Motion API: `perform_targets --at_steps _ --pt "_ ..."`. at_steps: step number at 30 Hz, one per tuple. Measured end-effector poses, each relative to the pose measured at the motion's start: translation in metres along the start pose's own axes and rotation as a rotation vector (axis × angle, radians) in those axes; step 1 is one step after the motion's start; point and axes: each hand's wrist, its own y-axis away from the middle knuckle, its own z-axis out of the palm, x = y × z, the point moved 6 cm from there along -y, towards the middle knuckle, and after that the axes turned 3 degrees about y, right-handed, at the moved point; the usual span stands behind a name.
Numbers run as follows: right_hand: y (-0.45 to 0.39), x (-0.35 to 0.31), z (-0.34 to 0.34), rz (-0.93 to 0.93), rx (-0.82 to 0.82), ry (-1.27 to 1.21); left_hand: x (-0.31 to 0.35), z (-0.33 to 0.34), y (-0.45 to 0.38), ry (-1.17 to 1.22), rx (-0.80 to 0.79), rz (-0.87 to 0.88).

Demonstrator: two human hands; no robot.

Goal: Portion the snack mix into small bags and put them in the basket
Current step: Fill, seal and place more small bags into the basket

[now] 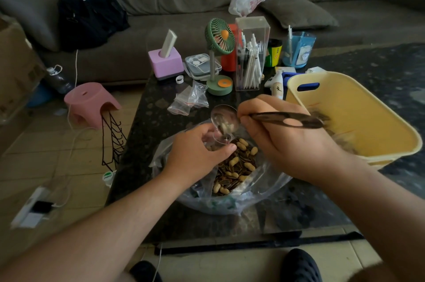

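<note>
My left hand (197, 150) sits over the near left part of the big plastic bag (264, 189) of snack mix (236, 166), its fingers curled round the mouth of a small clear bag (218, 136), thumb tip pressed against the bag's near edge; my right hand (282, 143) is just right of it, fingers pinched together on the handle of a metal spoon (224, 118), whose handle runs right across the back of my hand and blurs toward the basket; the spoon's bowl is tilted down over the small bag's opening, with a few seeds and a peanut in it, touching or nearly touching the bag, I cannot tell which; the snack mix, peanuts in their shells and striped sunflower seeds, lies in the big bag on the dark table (142, 125), right under both hands; the yellow basket (368, 125) stands at the right edge of the table, just beside my right hand, and what lies inside it is too blurred to tell; a few spare small bags (190, 100) lie on the table farther off, to the left of the spoon; beyond them stand a green desk fan (219, 56), a pink tissue box (165, 61) and a clear box of pens (251, 54); a pink stool (90, 100) stands on the floor left of the table.
</note>
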Motion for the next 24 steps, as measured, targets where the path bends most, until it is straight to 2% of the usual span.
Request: perform_targets --at_steps 7,10,12,15,18,21,24 --pt "0.008 0.012 0.000 0.037 0.007 0.003 0.003 -0.006 0.001 0.027 -0.079 -0.016" --pt "0.013 0.024 0.007 0.064 -0.059 -0.029 -0.003 -0.012 -0.006 0.045 -0.088 -0.025" --pt "0.022 0.032 0.023 0.077 -0.174 -0.035 -0.014 -0.015 -0.012 0.146 -0.070 -0.095" --pt "0.040 0.039 0.051 0.047 -0.347 0.068 -0.022 -0.013 -0.014 0.526 -0.021 -0.261" --pt "0.053 0.038 0.078 -0.001 -0.522 0.156 -0.009 -0.012 -0.011 0.798 0.005 -0.304" --pt "0.060 0.040 0.092 -0.053 -0.546 0.243 0.003 -0.010 -0.010 0.845 -0.060 -0.282" --pt "0.065 0.048 0.103 -0.055 -0.524 0.236 0.006 -0.007 -0.011 0.734 -0.165 -0.221"
